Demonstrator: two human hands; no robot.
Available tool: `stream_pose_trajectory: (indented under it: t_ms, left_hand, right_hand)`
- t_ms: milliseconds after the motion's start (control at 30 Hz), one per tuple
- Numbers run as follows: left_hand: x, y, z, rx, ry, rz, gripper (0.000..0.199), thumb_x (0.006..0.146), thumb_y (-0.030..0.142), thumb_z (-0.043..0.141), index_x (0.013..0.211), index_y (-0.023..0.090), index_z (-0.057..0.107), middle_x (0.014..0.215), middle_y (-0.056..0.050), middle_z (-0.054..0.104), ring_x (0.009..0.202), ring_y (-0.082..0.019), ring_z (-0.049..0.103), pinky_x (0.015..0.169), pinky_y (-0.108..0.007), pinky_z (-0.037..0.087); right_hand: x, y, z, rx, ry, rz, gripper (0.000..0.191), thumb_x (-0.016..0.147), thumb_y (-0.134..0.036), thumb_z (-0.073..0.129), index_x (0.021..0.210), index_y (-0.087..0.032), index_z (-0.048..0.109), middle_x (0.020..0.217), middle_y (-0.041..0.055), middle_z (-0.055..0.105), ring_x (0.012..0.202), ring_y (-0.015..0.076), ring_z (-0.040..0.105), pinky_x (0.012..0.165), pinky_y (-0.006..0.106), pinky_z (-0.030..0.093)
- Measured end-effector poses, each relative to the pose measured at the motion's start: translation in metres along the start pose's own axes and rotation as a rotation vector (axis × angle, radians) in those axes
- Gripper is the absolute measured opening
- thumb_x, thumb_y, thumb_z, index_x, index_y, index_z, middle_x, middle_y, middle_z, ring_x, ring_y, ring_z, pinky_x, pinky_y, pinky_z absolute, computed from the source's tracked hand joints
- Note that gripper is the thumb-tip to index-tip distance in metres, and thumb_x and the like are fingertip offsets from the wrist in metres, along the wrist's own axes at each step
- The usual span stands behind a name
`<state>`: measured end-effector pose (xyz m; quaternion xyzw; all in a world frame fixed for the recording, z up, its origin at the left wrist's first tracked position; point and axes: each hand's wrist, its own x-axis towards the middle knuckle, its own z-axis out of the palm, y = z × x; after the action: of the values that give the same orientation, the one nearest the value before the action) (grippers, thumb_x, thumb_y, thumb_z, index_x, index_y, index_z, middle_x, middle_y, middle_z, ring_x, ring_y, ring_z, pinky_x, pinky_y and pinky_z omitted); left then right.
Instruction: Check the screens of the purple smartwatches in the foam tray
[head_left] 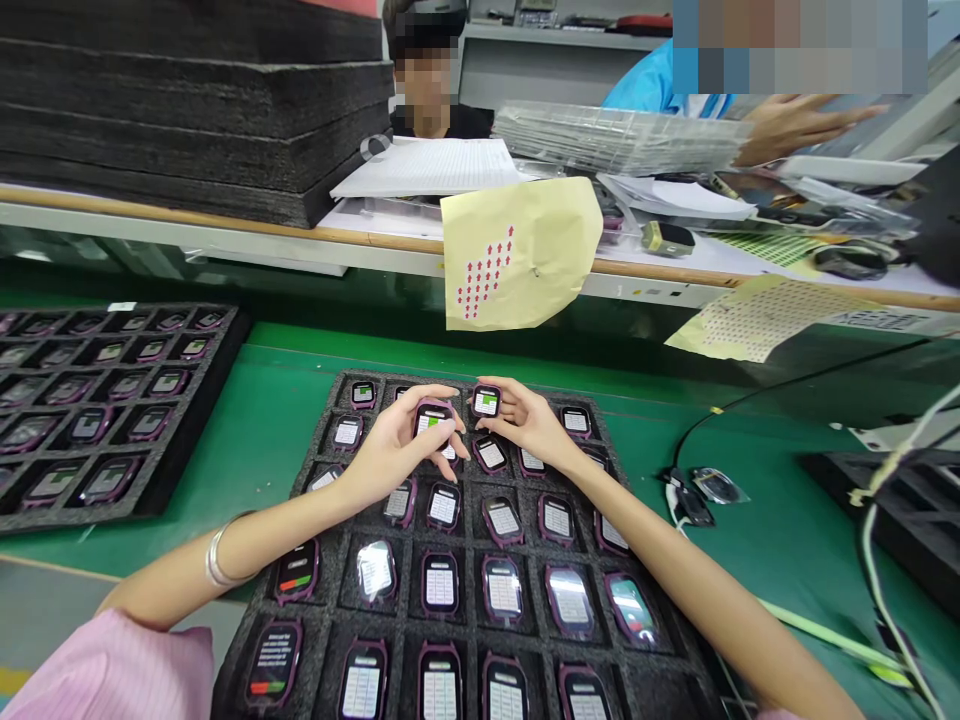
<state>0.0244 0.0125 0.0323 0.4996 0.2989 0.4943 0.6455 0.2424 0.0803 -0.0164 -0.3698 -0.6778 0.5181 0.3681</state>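
Note:
My left hand (409,435) is closed around a purple-framed smartwatch body (433,418), its thumb over the lit screen with a green patch. A second smartwatch body (486,401) is pinched between the thumb and fingers of my right hand (525,415); its screen also shows white and green. Both hands hover over the far rows of a black foam tray (469,540). In its square pockets lie several more purple watch bodies, most with white table-like screens, such as the watch (439,582). One watch (274,660) at the near left shows text above red and green blocks.
Another foam tray of watches (161,470) lies at the left on the green table (292,380). Stacked black foam (187,120) and papers stand on the shelf (375,235) ahead, with yellow sticker sheets (555,260) hanging down. Cables (679,440) run at right. Two people are beyond.

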Motion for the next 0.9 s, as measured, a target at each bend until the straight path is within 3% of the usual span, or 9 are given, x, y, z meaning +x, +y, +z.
stream_pose_trajectory:
  t_ms: [167, 367, 733, 900]
  left_hand:
    - [0.001, -0.002, 0.0, 0.026, 0.023, -0.003, 0.029, 0.086, 0.026, 0.059, 0.112, 0.016, 0.051, 0.083, -0.003, 0.057, 0.07, -0.016, 0.063, 0.047, -0.024, 0.056]
    - [-0.002, 0.001, -0.001, -0.03, -0.016, 0.004, 0.057, 0.073, 0.011, 0.068, 0.124, 0.019, 0.045, 0.099, -0.006, 0.057, 0.082, -0.018, 0.064, 0.063, -0.029, 0.06]
    - [-0.002, -0.004, -0.007, 0.01, -0.003, -0.01, 0.054, 0.08, 0.021, 0.068, 0.128, 0.019, 0.043, 0.098, -0.006, 0.056, 0.079, -0.016, 0.064, 0.063, -0.029, 0.059]
    - [-0.002, -0.012, -0.011, -0.003, -0.095, -0.012, 0.072, 0.076, 0.013, 0.071, 0.135, 0.026, 0.032, 0.107, -0.005, 0.053, 0.093, -0.019, 0.064, 0.077, -0.034, 0.057]
  right_hand:
    - [-0.002, -0.001, 0.002, 0.009, -0.009, 0.005, 0.053, 0.073, -0.025, 0.073, 0.122, -0.022, 0.052, 0.106, 0.0067, 0.064, 0.091, 0.0214, 0.066, 0.09, 0.043, 0.053]
    - [-0.001, -0.001, 0.0, 0.026, -0.01, 0.007, 0.054, 0.072, -0.026, 0.075, 0.122, -0.022, 0.052, 0.103, 0.0062, 0.065, 0.088, 0.0214, 0.067, 0.09, 0.044, 0.053]
    - [-0.004, -0.007, -0.004, 0.054, -0.041, -0.009, 0.058, 0.075, -0.034, 0.075, 0.125, -0.021, 0.048, 0.107, 0.0098, 0.066, 0.087, 0.0223, 0.069, 0.087, 0.043, 0.055]
    - [0.004, 0.001, -0.008, -0.067, -0.056, -0.047, 0.056, 0.08, -0.034, 0.068, 0.128, -0.021, 0.043, 0.107, 0.009, 0.064, 0.085, 0.0205, 0.069, 0.084, 0.039, 0.056]
